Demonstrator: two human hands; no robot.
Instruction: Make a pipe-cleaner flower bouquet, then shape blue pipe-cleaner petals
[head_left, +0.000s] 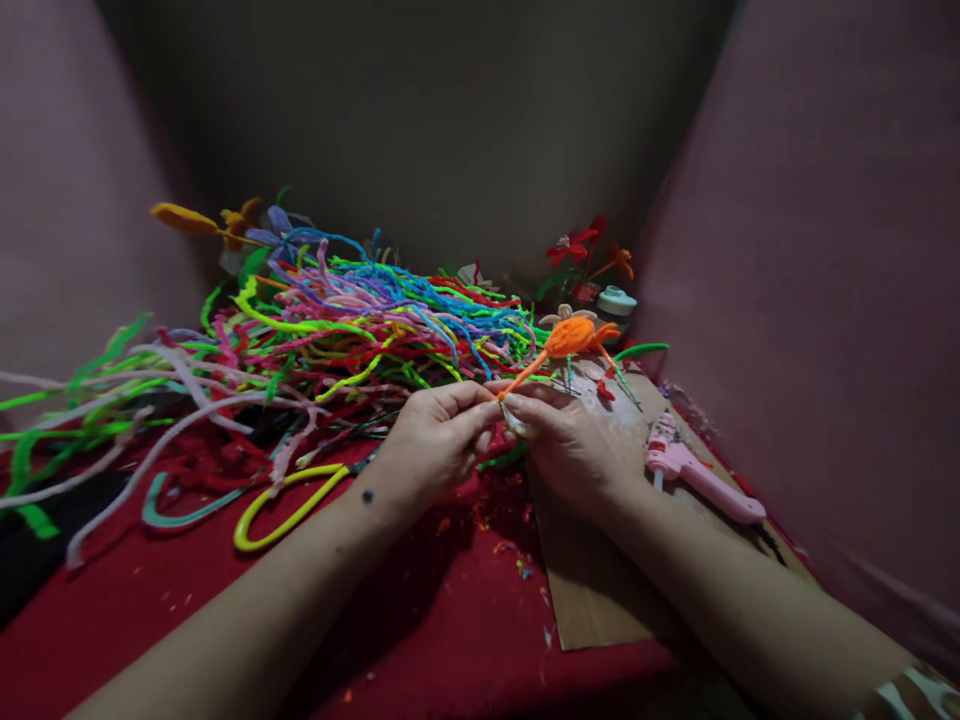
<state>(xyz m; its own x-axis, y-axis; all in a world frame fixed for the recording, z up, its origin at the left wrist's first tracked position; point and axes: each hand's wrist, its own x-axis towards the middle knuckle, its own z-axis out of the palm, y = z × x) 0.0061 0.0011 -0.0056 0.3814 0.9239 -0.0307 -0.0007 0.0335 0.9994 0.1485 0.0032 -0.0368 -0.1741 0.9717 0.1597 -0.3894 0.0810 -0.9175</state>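
An orange pipe-cleaner flower (571, 338) points up and to the right, and its thin stem runs down to where both hands meet. My left hand (442, 430) pinches the lower end of that stem between thumb and fingertips. Close against it, my right hand (562, 440) grips at the same spot, with a small whitish piece showing by its thumb. I cannot make out what that piece is. Beneath my right forearm lies a sheet of cardboard (592, 600). Yellow-handled scissors (289, 510) rest left of my left wrist, their blades mostly hidden.
A big heap of coloured pipe cleaners (390, 320) covers the back and left of the red cloth (420, 620). A pink glue gun (697, 475) lies on the cardboard at right. Red pipe-cleaner flowers (574, 250) stand behind, near a pale-lidded jar (616, 302). Small fluff scraps dot the cloth.
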